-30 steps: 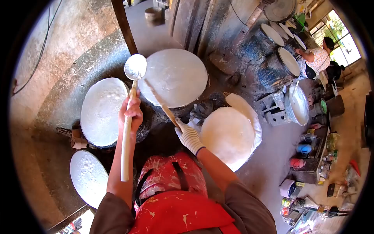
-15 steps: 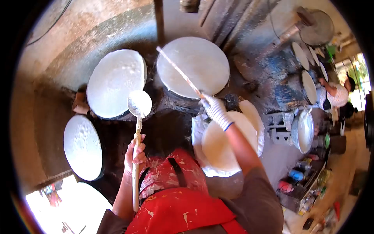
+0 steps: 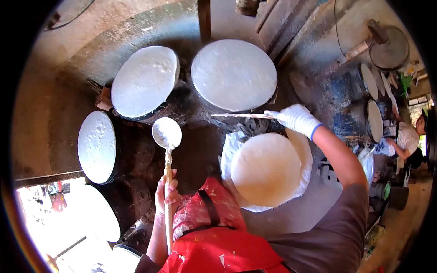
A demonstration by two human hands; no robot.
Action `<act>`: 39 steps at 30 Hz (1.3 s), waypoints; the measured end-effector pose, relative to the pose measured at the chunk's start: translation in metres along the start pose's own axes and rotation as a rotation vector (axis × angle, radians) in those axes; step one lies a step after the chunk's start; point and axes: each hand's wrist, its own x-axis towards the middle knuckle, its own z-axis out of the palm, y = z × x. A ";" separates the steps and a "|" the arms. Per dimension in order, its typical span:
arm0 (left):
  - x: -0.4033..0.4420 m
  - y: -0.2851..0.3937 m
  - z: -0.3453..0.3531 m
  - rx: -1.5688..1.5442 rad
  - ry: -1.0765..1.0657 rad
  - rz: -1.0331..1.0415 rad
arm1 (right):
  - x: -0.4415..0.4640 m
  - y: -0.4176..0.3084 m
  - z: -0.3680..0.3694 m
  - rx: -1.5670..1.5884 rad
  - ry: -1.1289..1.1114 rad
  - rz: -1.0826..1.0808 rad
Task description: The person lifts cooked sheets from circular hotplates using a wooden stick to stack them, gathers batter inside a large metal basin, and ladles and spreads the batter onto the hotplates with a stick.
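My bare left hand (image 3: pixel 169 193) is wrapped round the wooden handle of a ladle (image 3: pixel 167 133), whose bowl is coated white. The ladle stands above the dark floor, apart from the griddles. In a striped white glove, my right hand (image 3: pixel 296 119) grips a thin stick (image 3: pixel 243 116) that points left near the lower edge of a round white griddle (image 3: pixel 234 75). Below the stick, pale flat rounds (image 3: pixel 266 169) lie stacked on a white cloth (image 3: pixel 227 152). A second white-coated griddle (image 3: pixel 145 82) is at the upper left.
Farther left are a bubbled white griddle (image 3: pixel 96 147) and a brightly lit one (image 3: pixel 101 213). Blue-stained drums (image 3: pixel 353 120) with pale round tops stand at the right. Beyond them, another person (image 3: pixel 406 136) is beside a metal basin (image 3: pixel 366 164). A wooden post (image 3: pixel 204 20) rises behind the griddles.
The view has turned left. My left hand has lowered the ladle away from the griddles. My right hand has moved right and up, and the stick has swung level, off the griddle's middle.
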 end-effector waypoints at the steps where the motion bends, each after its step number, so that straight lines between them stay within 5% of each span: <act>1: -0.001 0.000 -0.003 0.011 0.005 -0.003 | -0.007 0.000 0.004 0.048 0.073 0.004; 5: -0.008 0.001 -0.012 0.064 0.088 -0.007 | 0.015 -0.040 0.038 0.372 0.412 -0.028; 7: -0.013 0.008 -0.021 0.106 0.151 0.022 | 0.042 -0.081 0.045 0.545 0.785 -0.112; 9: -0.016 0.011 -0.046 0.071 0.131 0.040 | 0.061 -0.129 0.052 1.411 0.218 0.025; 13: -0.051 0.001 -0.059 0.510 0.429 0.354 | 0.054 -0.275 0.021 1.780 -0.200 -0.195; 19: -0.167 -0.018 -0.133 0.373 0.117 0.875 | -0.019 -0.465 0.033 1.414 -0.562 -0.477; 22: -0.244 -0.037 -0.160 0.263 0.185 1.035 | -0.051 -0.530 0.030 1.265 -0.790 -0.465; 23: -0.260 -0.046 -0.176 0.234 0.295 1.117 | -0.027 -0.539 0.052 1.027 -0.511 -0.850; 25: -0.324 -0.074 -0.187 0.208 0.342 1.236 | -0.035 -0.592 0.035 1.166 -0.611 -0.819; 28: -0.398 -0.117 -0.211 0.096 0.521 1.471 | -0.055 -0.718 0.041 0.920 -0.155 -1.232; 31: -0.448 -0.170 -0.239 -0.063 0.675 1.680 | -0.097 -0.855 0.079 0.608 -0.106 -1.433; 33: -0.467 -0.202 -0.262 -0.266 0.830 1.835 | -0.106 -0.925 0.139 0.387 0.119 -1.610; 35: -0.486 -0.246 -0.290 -0.389 0.844 1.941 | -0.155 -0.950 0.124 0.427 -0.223 -1.404; 39: -0.516 -0.304 -0.307 -0.695 0.522 2.108 | -0.153 -0.957 0.134 0.306 0.056 -1.310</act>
